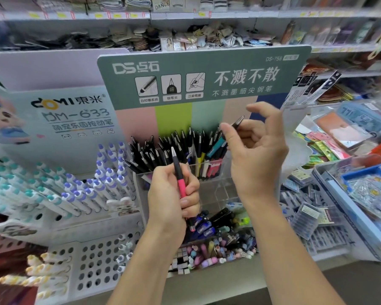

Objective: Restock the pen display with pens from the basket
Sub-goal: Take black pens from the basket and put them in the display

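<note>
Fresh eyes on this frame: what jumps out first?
Two hands at centre: the left hand grips a pink-and-black pen upright, while the right hand pinches a dark pen higher up. Behind them stands the green DS display board over a clear bin crammed with black pens. Left of that, rows of purple-capped white pens fill a DOMI rack.

One camera sits on the person's head, looking forward and slightly down at a shop shelf from close range. The wide lens bends the shelf rails (185, 17) along the top edge. The pen display (198, 84) fills the middle, facing the camera; both forearms enter from the bottom edge. There is no second view to share the scene with.
</note>
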`<state>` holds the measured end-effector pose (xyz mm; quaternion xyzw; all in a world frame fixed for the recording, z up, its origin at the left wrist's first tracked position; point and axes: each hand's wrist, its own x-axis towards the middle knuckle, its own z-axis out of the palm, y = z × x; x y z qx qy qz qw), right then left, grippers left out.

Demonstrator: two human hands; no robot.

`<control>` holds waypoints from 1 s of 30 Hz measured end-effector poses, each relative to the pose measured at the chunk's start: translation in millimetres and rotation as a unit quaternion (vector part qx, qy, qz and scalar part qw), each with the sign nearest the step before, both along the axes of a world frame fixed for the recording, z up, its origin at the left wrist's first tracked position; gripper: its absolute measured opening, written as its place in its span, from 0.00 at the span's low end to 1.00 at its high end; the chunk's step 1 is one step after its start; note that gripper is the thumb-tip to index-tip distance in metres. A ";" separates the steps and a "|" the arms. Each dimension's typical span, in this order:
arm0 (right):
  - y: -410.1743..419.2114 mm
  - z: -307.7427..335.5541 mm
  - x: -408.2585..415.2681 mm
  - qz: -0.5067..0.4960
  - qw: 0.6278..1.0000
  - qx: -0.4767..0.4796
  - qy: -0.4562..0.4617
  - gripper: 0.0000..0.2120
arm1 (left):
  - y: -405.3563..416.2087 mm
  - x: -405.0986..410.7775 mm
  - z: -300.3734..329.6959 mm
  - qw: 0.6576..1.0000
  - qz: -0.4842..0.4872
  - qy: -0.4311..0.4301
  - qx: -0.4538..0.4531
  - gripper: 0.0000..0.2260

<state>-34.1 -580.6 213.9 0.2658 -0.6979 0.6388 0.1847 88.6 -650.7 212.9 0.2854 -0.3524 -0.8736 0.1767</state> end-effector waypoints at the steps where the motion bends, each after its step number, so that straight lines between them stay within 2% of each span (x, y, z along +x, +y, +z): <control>1: -3.1 -3.8 0.1 0.000 1.000 0.007 0.014 0.18 | -0.2 1.0 -0.3 1.000 0.006 0.016 0.010 0.13; 5: -12.5 -16.3 -1.6 0.006 0.998 0.042 0.055 0.13 | -4.3 5.2 -3.8 0.999 0.020 0.031 -0.007 0.13; 8: -16.5 -24.6 -2.3 0.021 0.990 0.108 0.092 0.09 | -7.3 8.3 -7.9 0.999 0.025 0.014 -0.043 0.12; 15: -17.3 -22.7 -4.6 -0.031 0.973 0.172 0.153 0.08 | -8.5 12.1 -12.6 0.997 0.028 -0.008 -0.067 0.14; 20: -11.2 -15.5 -4.8 0.020 0.960 0.228 0.160 0.03 | -5.5 7.9 -13.8 0.997 0.038 -0.007 -0.064 0.17; 23: -5.1 -19.3 -7.1 0.034 0.957 0.250 0.140 0.03 | -3.8 6.0 -14.7 0.996 0.064 0.001 -0.067 0.18; 26: 3.1 -13.0 -1.3 0.023 0.970 0.214 0.113 0.07 | -4.1 5.4 -13.6 0.993 0.061 0.003 -0.097 0.18; 28: 8.2 -3.7 7.9 0.025 0.986 0.155 0.058 0.07 | -3.9 4.5 -10.4 0.988 0.019 -0.012 -0.151 0.18; 30: 9.9 6.9 16.4 0.098 0.986 0.120 -0.058 0.06 | -2.1 2.8 -8.1 0.979 -0.042 -0.022 -0.199 0.18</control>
